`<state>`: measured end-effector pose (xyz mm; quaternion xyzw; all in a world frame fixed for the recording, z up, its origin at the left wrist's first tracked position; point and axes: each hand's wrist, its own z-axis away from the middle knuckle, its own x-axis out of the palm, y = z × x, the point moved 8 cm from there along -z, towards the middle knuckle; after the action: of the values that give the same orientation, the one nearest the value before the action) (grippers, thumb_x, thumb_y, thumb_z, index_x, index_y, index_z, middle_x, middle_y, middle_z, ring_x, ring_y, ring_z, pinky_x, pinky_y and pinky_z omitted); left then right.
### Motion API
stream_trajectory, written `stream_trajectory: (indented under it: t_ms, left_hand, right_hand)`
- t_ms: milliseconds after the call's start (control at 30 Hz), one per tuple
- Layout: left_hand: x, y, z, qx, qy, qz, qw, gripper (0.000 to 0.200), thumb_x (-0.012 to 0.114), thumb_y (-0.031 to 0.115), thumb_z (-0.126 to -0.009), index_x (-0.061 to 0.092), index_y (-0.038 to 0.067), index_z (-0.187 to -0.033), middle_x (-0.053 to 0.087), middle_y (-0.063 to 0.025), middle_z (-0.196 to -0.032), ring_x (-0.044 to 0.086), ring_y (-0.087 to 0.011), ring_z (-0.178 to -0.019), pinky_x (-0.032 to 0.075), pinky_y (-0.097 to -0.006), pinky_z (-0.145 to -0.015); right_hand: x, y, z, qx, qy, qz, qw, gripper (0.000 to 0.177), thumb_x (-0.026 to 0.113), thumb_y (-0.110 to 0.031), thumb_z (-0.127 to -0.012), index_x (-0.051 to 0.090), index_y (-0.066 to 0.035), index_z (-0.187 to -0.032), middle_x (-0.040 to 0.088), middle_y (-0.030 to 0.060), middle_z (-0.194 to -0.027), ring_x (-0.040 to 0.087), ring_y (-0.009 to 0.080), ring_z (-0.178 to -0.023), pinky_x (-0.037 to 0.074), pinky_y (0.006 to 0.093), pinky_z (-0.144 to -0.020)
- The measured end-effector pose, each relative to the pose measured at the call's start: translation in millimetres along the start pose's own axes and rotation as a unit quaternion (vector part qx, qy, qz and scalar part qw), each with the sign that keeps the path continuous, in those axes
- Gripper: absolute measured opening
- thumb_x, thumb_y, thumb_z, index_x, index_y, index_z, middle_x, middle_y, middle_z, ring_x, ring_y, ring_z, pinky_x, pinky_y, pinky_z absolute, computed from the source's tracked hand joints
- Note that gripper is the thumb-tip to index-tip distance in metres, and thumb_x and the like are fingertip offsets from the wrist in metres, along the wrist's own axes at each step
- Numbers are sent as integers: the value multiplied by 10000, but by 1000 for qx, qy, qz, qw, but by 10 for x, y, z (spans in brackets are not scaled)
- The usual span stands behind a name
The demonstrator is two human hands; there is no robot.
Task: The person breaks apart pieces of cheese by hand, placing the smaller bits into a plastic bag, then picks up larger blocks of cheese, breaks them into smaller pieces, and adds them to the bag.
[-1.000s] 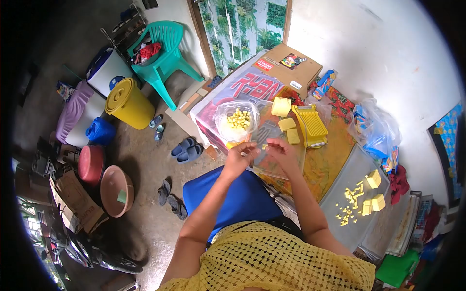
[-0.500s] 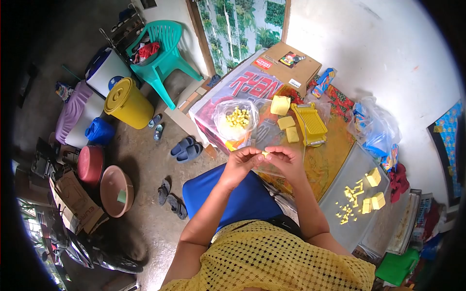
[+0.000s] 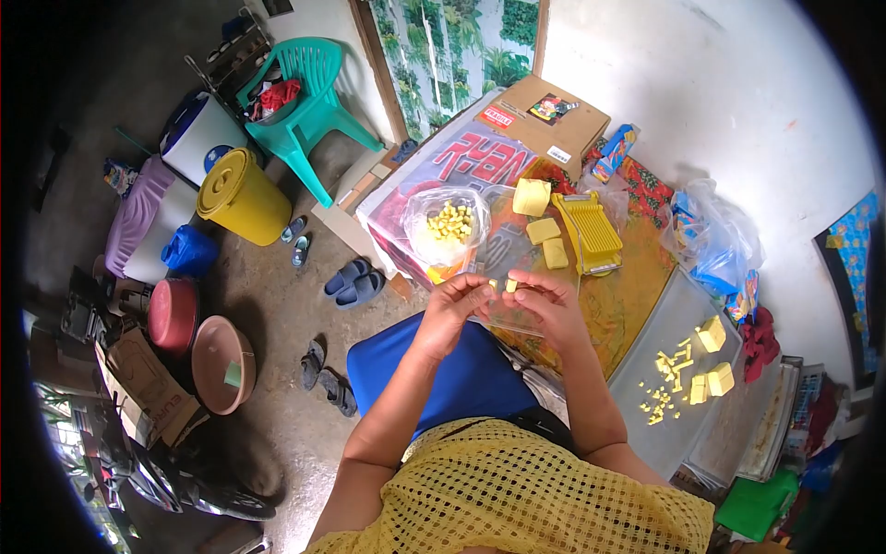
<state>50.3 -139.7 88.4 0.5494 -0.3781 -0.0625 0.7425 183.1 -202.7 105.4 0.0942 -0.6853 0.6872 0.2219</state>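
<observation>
My left hand (image 3: 452,312) pinches a small piece of yellow cheese (image 3: 493,284) between thumb and fingertips. A finger's width away, my right hand (image 3: 547,307) pinches another small cheese piece (image 3: 511,286). Both hands are over the near edge of a clear board on the table. Just beyond them is a plastic-lined bowl (image 3: 413,228) with many cheese cubes (image 3: 450,222) inside. Several larger cheese blocks (image 3: 532,198) lie on the board, beside a yellow slicer (image 3: 591,234) with parallel ridges.
A grey tray (image 3: 637,355) at right carries cheese blocks, sticks and crumbs. A cardboard box (image 3: 544,120) sits at the table's back, plastic bags (image 3: 711,235) at its right. A blue seat (image 3: 406,369) is before me. Slippers (image 3: 355,283), basins and a yellow bucket (image 3: 245,198) stand on the floor at left.
My hands held one cheese piece together at the fingertips. Now they are slightly apart, with a separate piece in each.
</observation>
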Motion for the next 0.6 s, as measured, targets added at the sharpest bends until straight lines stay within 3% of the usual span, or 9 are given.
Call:
stream_trajectory:
  t_ms: [267,367,500,600]
  left_hand:
    - [-97,-18,-59,-9,31,0,999,141,655,112,-862,615,23,-963,651,-39,-819,564,-79,-648,476,-229,-592]
    - [-274,-29,-177,-3,77,-48,996,162,660,97,-849,604,5,-971,645,-47,-802,563,-82,-619,475,-221,-545]
    - [-646,6,-510,29,139,-132,981,196,656,55,-827,574,-24,-985,643,-73,-767,576,-107,-593,501,-239,-532]
    - [-896,32,-819,55,172,-171,969,244,627,32,-823,560,-55,-1041,631,-96,-859,593,-124,-670,538,-265,-562]
  right_hand:
    - [7,-36,-13,-32,11,1,999,279,658,14,-815,609,8,-1090,640,65,-969,625,126,-847,519,252,-778]
    - [-73,61,-132,-11,19,73,997,270,665,-12,-814,615,6,-1079,623,68,-958,626,147,-848,522,283,-798]
    - [-162,316,-654,-42,30,203,978,297,681,-51,-785,644,-4,-1076,653,39,-925,596,80,-762,481,220,-682]
    - [-156,592,-1180,-84,14,235,968,310,644,-52,-799,640,-10,-1106,663,44,-959,595,88,-752,480,223,-672]
